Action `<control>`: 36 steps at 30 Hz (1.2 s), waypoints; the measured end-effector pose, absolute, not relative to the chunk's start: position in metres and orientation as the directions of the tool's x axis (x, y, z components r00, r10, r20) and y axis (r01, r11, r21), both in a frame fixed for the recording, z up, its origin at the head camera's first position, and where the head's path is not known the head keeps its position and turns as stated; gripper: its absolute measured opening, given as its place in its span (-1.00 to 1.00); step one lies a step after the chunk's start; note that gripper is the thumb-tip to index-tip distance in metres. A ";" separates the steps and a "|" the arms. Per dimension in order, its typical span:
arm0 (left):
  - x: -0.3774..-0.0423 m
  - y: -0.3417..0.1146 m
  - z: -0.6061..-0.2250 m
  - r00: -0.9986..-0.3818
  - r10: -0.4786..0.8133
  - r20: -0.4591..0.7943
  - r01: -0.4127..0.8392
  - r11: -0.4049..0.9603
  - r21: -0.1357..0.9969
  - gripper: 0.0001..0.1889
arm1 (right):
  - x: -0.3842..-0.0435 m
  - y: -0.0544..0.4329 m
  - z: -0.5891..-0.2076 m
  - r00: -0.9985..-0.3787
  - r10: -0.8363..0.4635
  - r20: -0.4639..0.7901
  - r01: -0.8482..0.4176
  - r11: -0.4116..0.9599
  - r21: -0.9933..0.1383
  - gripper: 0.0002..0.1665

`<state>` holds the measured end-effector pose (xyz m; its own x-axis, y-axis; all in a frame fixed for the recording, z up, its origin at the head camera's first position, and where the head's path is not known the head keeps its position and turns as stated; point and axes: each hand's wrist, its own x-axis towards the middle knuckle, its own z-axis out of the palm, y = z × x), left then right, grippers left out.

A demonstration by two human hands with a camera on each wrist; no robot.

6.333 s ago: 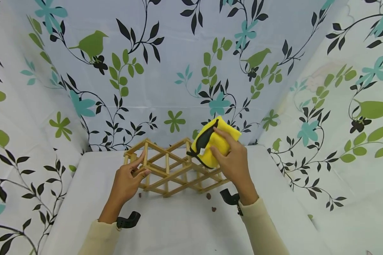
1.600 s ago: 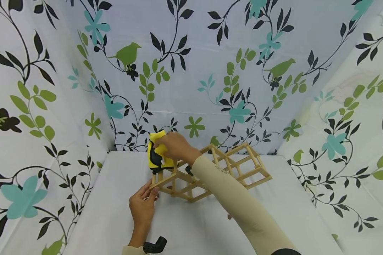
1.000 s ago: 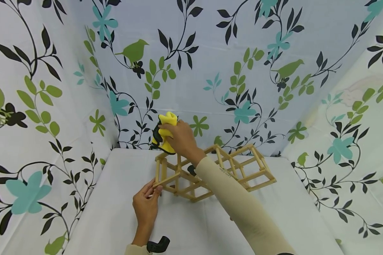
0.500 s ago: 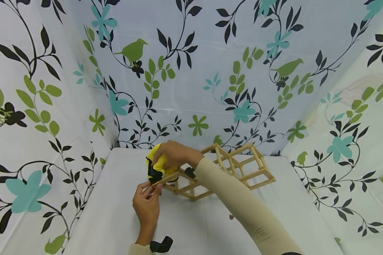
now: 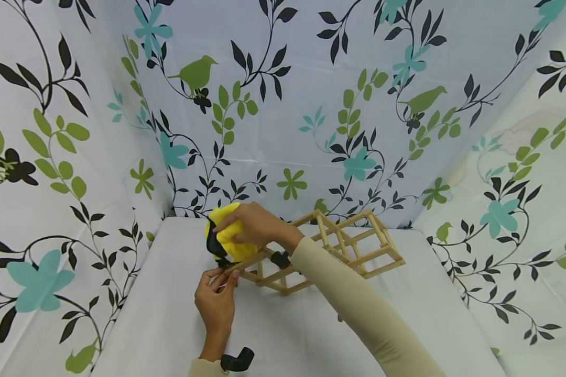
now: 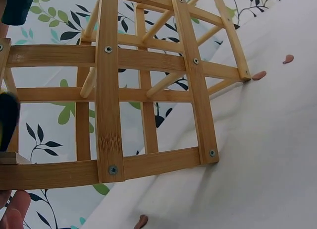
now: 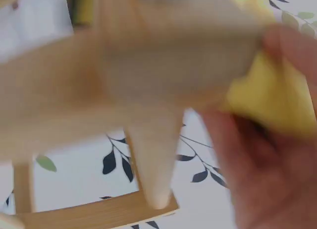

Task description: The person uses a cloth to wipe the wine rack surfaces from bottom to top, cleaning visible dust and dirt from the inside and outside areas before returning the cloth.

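Note:
A wooden lattice rack (image 5: 385,268) of riveted slats and dowels stands on the white surface in the head view. The thumb and fingers of my left hand (image 5: 215,303) pinch its near left end. My right hand (image 5: 257,225) reaches across the rack and grips a bunched yellow cloth (image 5: 228,243) with a black edge, held against the rack's left end. In the left wrist view the slats (image 6: 108,90) and their metal rivets are close up, with fingertips at the lower left. The right wrist view is blurred; a slat end hides part of the cloth (image 7: 272,95).
Small reddish-brown pieces (image 6: 259,75) lie on the white table covering (image 5: 283,335). Leaf-and-bird patterned curtain (image 5: 273,125) closes in the back and sides. A black wrist camera (image 5: 238,360) sits on my left wrist, and my right forearm crosses over the rack.
Earlier the cloth was by the rack's right part. My right hand then took it to the left end, lifted it above the rack, and brought it back down. My left hand keeps its hold.

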<state>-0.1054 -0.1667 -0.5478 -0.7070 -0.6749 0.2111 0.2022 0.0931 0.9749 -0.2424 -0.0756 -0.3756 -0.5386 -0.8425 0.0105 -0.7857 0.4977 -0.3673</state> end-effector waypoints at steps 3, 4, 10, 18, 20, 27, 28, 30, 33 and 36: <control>-0.108 -0.167 -0.548 -0.701 -0.679 0.218 0.215 0.090 0.973 -0.63 | -0.238 -0.071 -0.378 -0.562 -0.825 0.050 -0.791 0.519 -0.324 -0.54; -0.108 -0.168 -0.548 -0.701 -0.680 0.216 0.210 0.092 0.973 -0.64 | -0.235 -0.070 -0.380 -0.552 -0.833 0.034 -0.798 0.516 -0.313 -0.54; -0.109 -0.168 -0.545 -0.706 -0.678 0.203 0.179 0.106 0.978 -0.70 | -0.234 -0.054 -0.372 -0.448 -0.893 0.043 -0.765 0.359 -0.534 -0.49; -0.107 -0.170 -0.550 -0.704 -0.675 0.221 0.189 0.121 0.974 -0.69 | -0.226 -0.036 -0.368 -0.477 -0.868 0.137 -0.824 0.388 -0.412 -0.48; -0.107 -0.171 -0.549 -0.702 -0.678 0.220 0.175 0.135 0.975 -0.72 | -0.223 -0.031 -0.368 -0.459 -0.879 0.129 -0.802 0.348 -0.485 -0.47; -0.109 -0.170 -0.549 -0.705 -0.661 0.256 0.225 0.133 0.965 -0.66 | -0.242 0.000 -0.370 -0.628 -0.572 0.528 -0.774 0.386 -0.502 -0.48; -0.109 -0.170 -0.549 -0.704 -0.660 0.262 0.234 0.133 0.963 -0.66 | -0.244 0.004 -0.373 -0.625 -0.551 0.553 -0.781 0.441 -0.443 -0.49; -0.110 -0.170 -0.550 -0.700 -0.663 0.267 0.234 0.141 0.962 -0.66 | -0.243 0.013 -0.381 -0.612 -0.583 0.534 -0.790 0.491 -0.368 -0.50; -0.111 -0.171 -0.550 -0.700 -0.662 0.267 0.214 0.162 0.963 -0.68 | -0.231 0.028 -0.386 -0.605 -0.690 0.397 -0.780 0.416 -0.467 -0.50; -0.113 -0.174 -0.550 -0.702 -0.659 0.269 0.191 0.189 0.963 -0.68 | -0.211 0.043 -0.385 -0.647 -0.698 0.306 -0.656 0.306 -0.689 -0.50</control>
